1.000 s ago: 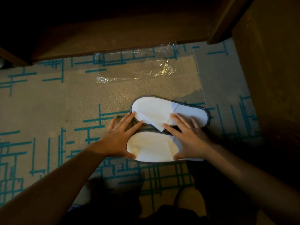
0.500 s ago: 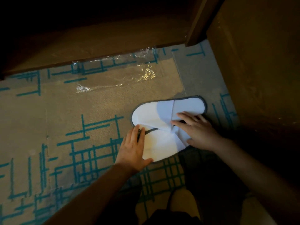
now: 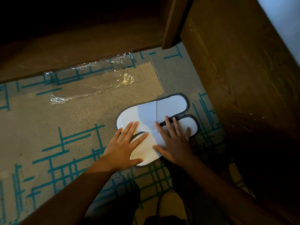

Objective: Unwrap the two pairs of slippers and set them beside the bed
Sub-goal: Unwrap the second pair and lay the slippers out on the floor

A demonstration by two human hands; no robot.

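Two flat white slippers with grey edging lie side by side on the carpet, the far slipper (image 3: 162, 108) angled up to the right and the near slipper (image 3: 188, 125) partly under my hands. My left hand (image 3: 125, 146) rests flat with fingers spread on the toe ends. My right hand (image 3: 173, 140) presses flat on the middle of the pair, fingers apart. A clear plastic wrapper (image 3: 97, 82) lies empty on the carpet behind them. No second pair is in view.
The carpet (image 3: 48, 127) is beige with teal line patterns. A dark wooden bed frame (image 3: 243, 78) rises on the right, close to the slippers' heels. A wooden panel (image 3: 81, 46) runs along the back. My knees (image 3: 168, 205) are at the bottom.
Both hands slid the slipper pair to the right, closer to the wooden bed frame, and turned it so the heels point up-right. The wrapper stayed where it was.
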